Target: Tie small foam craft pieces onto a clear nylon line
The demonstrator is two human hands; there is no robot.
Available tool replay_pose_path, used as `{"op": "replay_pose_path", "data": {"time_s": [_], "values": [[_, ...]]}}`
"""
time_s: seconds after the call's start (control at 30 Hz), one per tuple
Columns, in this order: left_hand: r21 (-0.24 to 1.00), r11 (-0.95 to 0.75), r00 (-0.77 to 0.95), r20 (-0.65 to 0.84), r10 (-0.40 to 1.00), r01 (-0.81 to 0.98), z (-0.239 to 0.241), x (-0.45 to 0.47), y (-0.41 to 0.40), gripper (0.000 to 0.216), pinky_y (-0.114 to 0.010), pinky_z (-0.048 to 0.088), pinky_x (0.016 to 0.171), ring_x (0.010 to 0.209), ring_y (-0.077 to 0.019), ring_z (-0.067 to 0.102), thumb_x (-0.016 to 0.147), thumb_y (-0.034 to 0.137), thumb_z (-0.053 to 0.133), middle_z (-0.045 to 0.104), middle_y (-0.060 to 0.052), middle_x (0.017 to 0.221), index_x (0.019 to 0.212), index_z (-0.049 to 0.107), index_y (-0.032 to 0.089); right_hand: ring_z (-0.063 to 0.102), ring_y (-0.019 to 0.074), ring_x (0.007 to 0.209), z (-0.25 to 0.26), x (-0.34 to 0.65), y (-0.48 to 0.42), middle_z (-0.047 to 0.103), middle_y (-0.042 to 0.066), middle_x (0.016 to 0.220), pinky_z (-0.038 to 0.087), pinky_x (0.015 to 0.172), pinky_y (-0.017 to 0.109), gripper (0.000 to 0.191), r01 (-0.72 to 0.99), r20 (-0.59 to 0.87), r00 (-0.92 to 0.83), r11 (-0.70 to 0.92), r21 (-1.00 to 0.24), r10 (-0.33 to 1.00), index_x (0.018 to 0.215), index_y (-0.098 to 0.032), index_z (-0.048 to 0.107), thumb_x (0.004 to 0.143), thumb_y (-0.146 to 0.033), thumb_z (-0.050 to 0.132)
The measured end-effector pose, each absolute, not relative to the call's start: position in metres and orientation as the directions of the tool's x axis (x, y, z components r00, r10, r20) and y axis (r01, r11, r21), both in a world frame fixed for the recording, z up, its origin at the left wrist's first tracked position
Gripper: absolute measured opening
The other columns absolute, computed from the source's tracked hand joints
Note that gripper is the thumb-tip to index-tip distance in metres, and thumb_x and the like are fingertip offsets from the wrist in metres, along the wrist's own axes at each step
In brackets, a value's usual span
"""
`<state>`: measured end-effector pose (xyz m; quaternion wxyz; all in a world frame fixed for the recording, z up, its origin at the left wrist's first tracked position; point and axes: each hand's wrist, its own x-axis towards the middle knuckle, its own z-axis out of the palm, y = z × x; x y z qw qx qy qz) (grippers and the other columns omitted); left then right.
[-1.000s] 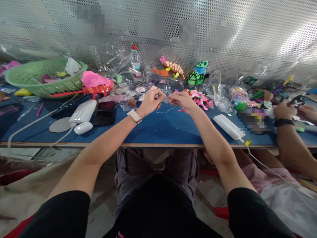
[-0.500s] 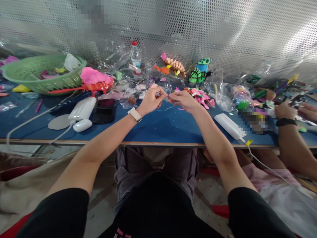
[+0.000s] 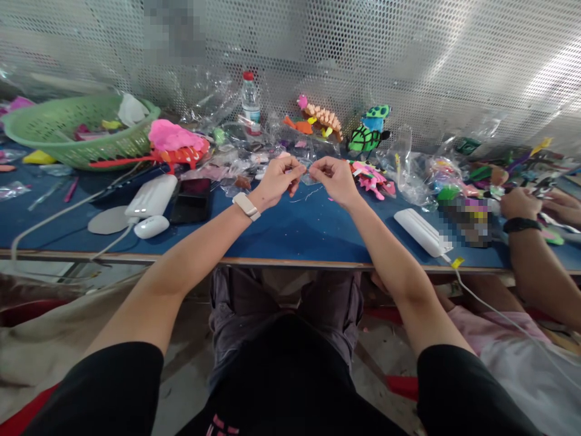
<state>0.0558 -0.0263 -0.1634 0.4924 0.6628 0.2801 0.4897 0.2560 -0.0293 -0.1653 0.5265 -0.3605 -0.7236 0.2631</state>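
Observation:
My left hand (image 3: pixel 281 180), with a pale band on its wrist, is raised over the blue table (image 3: pixel 299 236), thumb and fingers pinched together. Facing it a short gap away, my right hand (image 3: pixel 333 178) is pinched the same way. Whatever sits in the fingertips is too small to make out. Thin pale strands (image 3: pixel 311 195) show just below the hands. Clear plastic wrap lies behind the fingertips. Close by my right hand is a pile of pink clay pieces (image 3: pixel 371 178).
Left are a green basket (image 3: pixel 104 151), a pink-and-red clay figure (image 3: pixel 179 144), a black phone (image 3: pixel 190 201) and a white power bank (image 3: pixel 152 197). Behind stand a bottle (image 3: pixel 250 104) and a green-blue clay figure (image 3: pixel 367 134). Another white power bank (image 3: pixel 420 231) and a co-worker's hand (image 3: pixel 521 203) are right.
My right hand has turned, with its knuckles rising and its wrist moving slightly left. My left hand has shifted only a little, and both stay pinched near each other.

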Motion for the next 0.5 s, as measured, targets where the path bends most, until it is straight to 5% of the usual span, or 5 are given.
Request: {"op": "replay_pose_path", "data": {"time_s": [0.2,0.5], "values": [[0.961,-0.230,0.411,0.274,0.870,-0.153,-0.155,0.053,-0.031,0.046,-0.019,0.043,0.043,0.046,-0.0042,0.052,0.102,0.039,0.085,0.054,0.007,0.064,0.073,0.055,0.020,0.065,0.0178,0.071,-0.160,0.253,-0.042,0.071,0.002,0.082,0.057,0.075,0.038,0.054,0.375,0.705,-0.170,0.707,-0.600,0.689,0.086,-0.025,0.070,0.097,-0.079,0.074],[0.946,-0.303,0.268,0.324,0.907,-0.117,-0.155,0.051,-0.028,0.034,-0.021,0.051,0.051,0.053,-0.0066,0.058,0.105,0.029,0.078,0.061,0.003,0.070,0.078,0.062,0.019,0.049,0.0109,0.050,-0.165,0.259,-0.031,0.066,0.000,0.080,0.042,0.047,0.031,0.054,0.215,0.521,-0.141,0.540,-0.814,0.842,0.093,-0.026,0.067,0.090,-0.078,0.080]]}}
